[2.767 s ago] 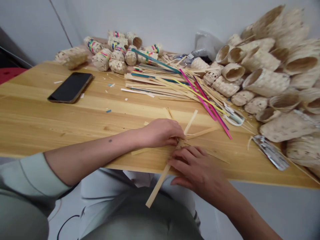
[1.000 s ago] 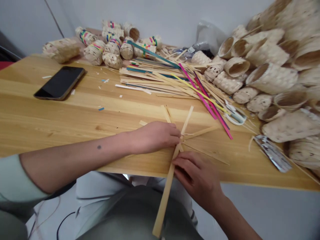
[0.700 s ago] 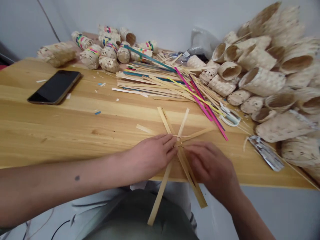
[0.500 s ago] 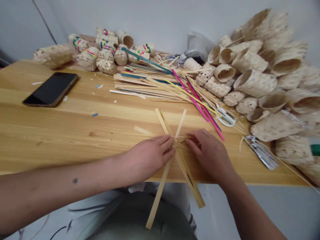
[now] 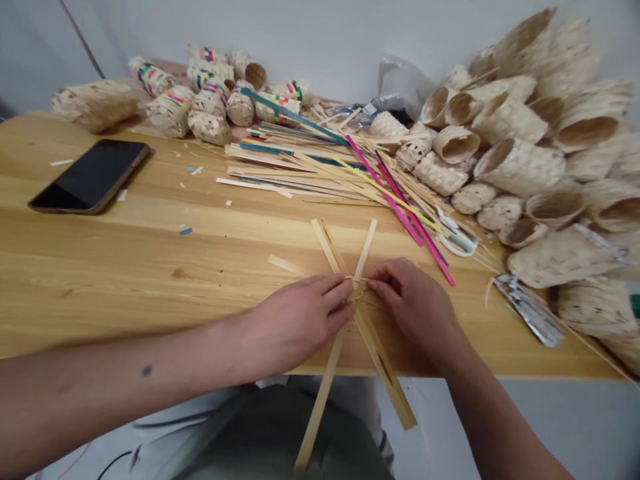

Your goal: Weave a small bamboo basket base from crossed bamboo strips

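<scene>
- Straw-coloured strips (image 5: 323, 393) cross on the table (image 5: 150, 267), near its edge.
- Left hand (image 5: 300, 317) steadies the crossing, its grip unclear; right hand (image 5: 417, 297) pinches a thin strand (image 5: 356, 279) there.
- Weaving, seemingly; the next pull likely calls for steady tension.

The strips (image 5: 368, 337) look matt, the wooden table (image 5: 150, 267) smooth.

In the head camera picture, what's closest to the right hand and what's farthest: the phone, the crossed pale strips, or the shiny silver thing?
From the right hand:
1. Crossed pale strips: right at its fingertips, on the left.
2. Shiny silver thing: off to the right.
3. Phone: far over on the left.
</scene>
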`<control>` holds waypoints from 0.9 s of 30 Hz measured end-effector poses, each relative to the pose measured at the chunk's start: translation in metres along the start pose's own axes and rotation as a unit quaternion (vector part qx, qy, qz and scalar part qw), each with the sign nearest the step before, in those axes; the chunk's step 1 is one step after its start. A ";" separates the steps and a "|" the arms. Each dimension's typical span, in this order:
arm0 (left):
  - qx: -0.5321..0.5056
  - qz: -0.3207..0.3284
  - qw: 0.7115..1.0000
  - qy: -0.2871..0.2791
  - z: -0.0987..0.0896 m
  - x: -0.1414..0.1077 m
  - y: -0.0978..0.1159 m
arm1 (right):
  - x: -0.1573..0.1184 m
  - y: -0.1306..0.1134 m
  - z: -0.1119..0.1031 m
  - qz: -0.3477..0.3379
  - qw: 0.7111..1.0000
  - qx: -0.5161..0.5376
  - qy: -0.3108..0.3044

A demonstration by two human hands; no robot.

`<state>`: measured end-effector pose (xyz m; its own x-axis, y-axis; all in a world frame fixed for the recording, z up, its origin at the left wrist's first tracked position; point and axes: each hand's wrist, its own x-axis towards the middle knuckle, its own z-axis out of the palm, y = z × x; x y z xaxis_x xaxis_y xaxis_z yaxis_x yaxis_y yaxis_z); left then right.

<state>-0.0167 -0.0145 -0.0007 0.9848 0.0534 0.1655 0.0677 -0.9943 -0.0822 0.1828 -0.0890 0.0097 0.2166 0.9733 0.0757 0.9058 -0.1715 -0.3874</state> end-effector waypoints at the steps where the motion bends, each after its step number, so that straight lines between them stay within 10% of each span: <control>1: -0.001 0.002 1.000 0.001 0.000 0.000 0.000 | -0.001 0.000 0.001 0.000 1.000 -0.008 0.006; 27: -0.050 -0.014 0.999 -0.016 -0.002 0.003 0.002 | -0.009 0.005 0.008 -0.118 0.992 -0.044 -0.008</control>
<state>-0.0139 -0.0166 0.0015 0.9875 0.0819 0.1350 0.0798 -0.9966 0.0203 0.1829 -0.0972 -0.0002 -0.0113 0.9901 0.1396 0.9593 0.0502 -0.2780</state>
